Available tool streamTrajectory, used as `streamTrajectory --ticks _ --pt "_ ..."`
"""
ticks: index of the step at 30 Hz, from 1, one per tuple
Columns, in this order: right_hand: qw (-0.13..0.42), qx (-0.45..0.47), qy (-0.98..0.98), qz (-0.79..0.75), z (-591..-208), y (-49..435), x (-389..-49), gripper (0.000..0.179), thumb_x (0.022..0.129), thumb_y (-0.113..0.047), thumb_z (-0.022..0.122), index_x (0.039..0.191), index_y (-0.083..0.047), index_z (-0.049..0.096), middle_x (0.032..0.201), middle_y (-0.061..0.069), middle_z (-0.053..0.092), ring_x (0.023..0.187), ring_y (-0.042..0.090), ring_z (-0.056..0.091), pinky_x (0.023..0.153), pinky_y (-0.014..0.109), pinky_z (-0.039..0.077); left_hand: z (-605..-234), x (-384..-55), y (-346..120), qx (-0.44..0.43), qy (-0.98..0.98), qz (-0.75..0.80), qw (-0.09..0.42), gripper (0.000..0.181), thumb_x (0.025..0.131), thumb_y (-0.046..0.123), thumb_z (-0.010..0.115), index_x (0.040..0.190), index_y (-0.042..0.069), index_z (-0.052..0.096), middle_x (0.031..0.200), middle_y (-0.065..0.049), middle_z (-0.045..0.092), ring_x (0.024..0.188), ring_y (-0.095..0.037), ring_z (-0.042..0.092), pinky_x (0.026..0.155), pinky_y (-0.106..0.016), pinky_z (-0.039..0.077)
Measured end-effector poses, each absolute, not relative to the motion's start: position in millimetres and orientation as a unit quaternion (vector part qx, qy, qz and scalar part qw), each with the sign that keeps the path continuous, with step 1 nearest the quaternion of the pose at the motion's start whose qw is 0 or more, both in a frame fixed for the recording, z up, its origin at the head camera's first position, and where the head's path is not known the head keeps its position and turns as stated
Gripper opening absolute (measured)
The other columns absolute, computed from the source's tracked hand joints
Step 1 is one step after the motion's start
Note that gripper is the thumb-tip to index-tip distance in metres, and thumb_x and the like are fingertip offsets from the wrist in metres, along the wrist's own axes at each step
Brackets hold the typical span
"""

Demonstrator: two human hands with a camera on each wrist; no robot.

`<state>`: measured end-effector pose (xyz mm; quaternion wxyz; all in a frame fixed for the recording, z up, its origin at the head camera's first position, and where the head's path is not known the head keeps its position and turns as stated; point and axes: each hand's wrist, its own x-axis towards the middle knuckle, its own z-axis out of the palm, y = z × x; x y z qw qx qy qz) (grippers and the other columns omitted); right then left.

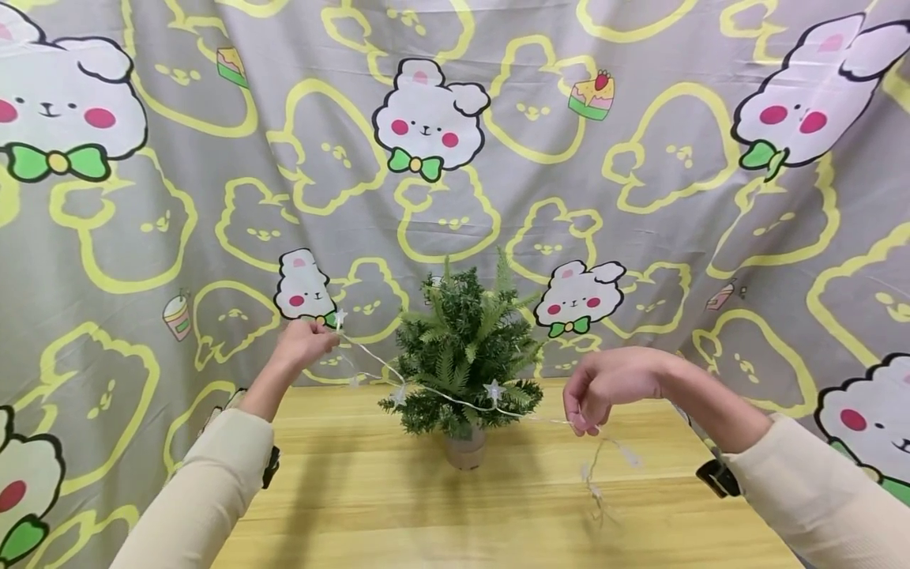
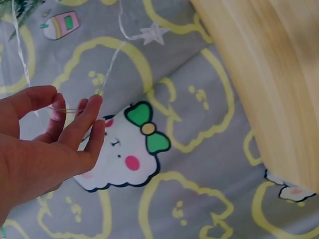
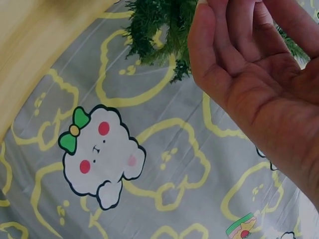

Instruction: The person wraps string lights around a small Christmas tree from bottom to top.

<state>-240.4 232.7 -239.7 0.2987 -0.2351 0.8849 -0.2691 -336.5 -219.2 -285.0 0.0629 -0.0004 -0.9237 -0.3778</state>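
A string of star lights (image 1: 455, 400) stretches between both hands, across the front of a small green artificial tree (image 1: 462, 348) in a pot (image 1: 465, 449). To the left of the tree my left hand (image 1: 307, 345) pinches the wire; in the left wrist view its thumb and fingers (image 2: 92, 112) close on the thin strand, and a clear star (image 2: 153, 34) hangs off to the side. My right hand (image 1: 614, 383), bent down at the wrist right of the tree, pinches the wire with its fingertips. Below it dangles a loose end with several stars (image 1: 596, 491).
The tree stands on a light wooden table (image 1: 398, 521) towards its back edge. Behind and on both sides hangs a grey curtain (image 1: 498, 47) with rabbit prints. Dark straps show under both cream sleeves (image 1: 817, 482).
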Motion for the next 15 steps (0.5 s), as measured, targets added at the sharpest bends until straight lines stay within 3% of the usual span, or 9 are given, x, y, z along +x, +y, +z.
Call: streamTrajectory --ticks 5,7,10,15 --pt "0.301 -0.241 0.881 -0.274 -242 227 -238 0.01 0.082 -0.004 0.063 0.082 -0.005 0.072 0.074 0.002 0.068 0.078 0.018 0.061 0.08 0.037 0.054 -295 -345 -220 0.019 -0.918 -0.392 0.058 0.023 0.09 0.02 0.062 0.069 0.013 0.066 0.091 -0.006 0.069 0.079 -0.018 0.051 0.065 -0.03 0.042" --pt "0.304 -0.245 0.878 -0.278 -243 224 -237 0.01 0.082 -0.004 0.063 0.083 -0.005 0.072 0.074 0.002 0.067 0.076 0.017 0.06 0.08 0.037 0.054 -298 -349 -221 0.021 -0.907 -0.416 0.058 0.022 0.091 0.018 0.063 0.07 0.01 0.066 0.091 -0.008 0.069 0.085 -0.022 0.054 0.07 -0.032 0.044" --pt "0.31 -0.249 0.875 -0.278 -244 221 -237 0.01 0.083 -0.003 0.062 0.083 -0.004 0.072 0.074 0.001 0.066 0.076 0.017 0.06 0.079 0.036 0.054 -296 -349 -221 0.013 -0.892 -0.448 0.055 0.022 0.093 0.018 0.06 0.079 0.005 0.068 0.099 -0.012 0.07 0.102 -0.029 0.059 0.088 -0.042 0.049" --pt "0.316 -0.236 0.879 -0.269 -240 223 -237 0.01 0.082 0.0 0.061 0.083 -0.003 0.071 0.073 0.001 0.066 0.077 0.017 0.061 0.078 0.034 0.054 -275 -340 -212 -0.007 -0.875 -0.481 0.051 0.023 0.096 0.022 0.057 0.095 0.0 0.063 0.101 -0.008 0.072 0.122 -0.039 0.059 0.112 -0.054 0.041"
